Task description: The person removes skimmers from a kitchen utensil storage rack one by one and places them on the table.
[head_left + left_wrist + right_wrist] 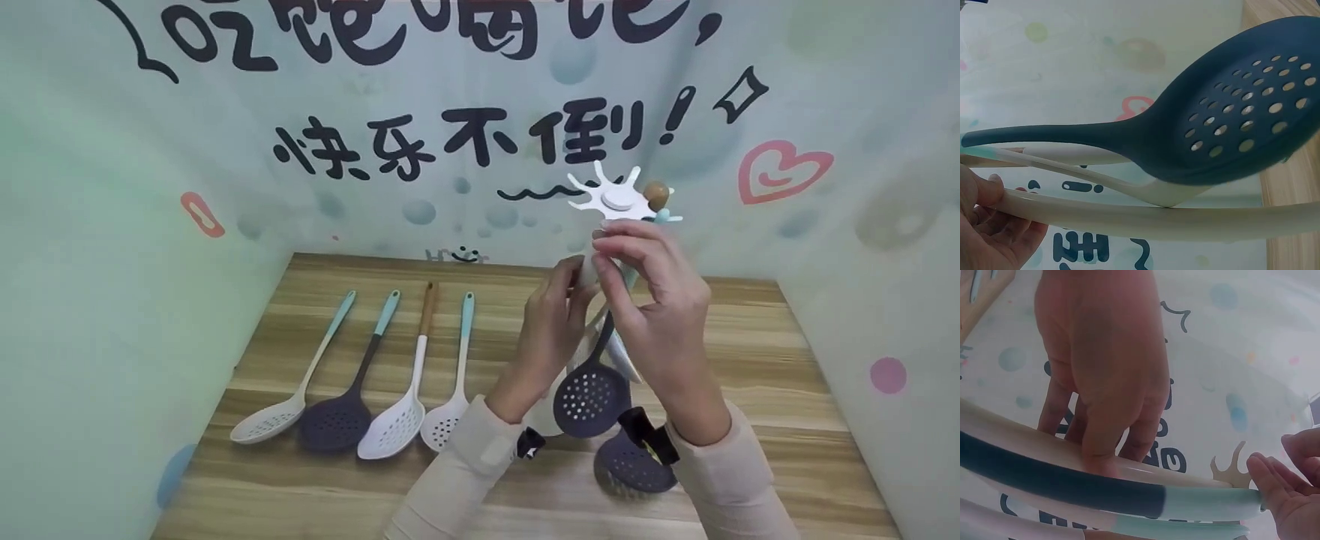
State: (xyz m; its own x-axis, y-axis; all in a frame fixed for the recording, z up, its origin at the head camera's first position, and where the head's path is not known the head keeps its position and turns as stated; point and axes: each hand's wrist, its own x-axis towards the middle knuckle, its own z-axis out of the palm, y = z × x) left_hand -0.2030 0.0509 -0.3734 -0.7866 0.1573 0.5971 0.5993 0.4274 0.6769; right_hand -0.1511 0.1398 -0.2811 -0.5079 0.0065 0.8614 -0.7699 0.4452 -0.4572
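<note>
A white utensil stand has a hooked, star-shaped top (619,196) and a curved post (1157,221). My left hand (551,322) grips the post below the top, its fingers wrapped around it in the left wrist view. My right hand (660,307) is raised beside the hooks, with thumb and fingertips pinching the end of a mint handle (1213,502). That handle belongs to a dark skimmer (591,399) with a round, holed head, which hangs down between my forearms. Behind it, other utensils hang from the stand, among them a brown handle end (656,195) at the hooks.
Left on the wooden table (300,502) lie a white slotted spoon (268,422), a dark slotted turner (335,424), a white brown-handled slotted utensil (394,427) and a white skimmer (442,424). Another dark holed utensil (637,461) is near my right wrist. A printed cloth (360,217) hangs behind.
</note>
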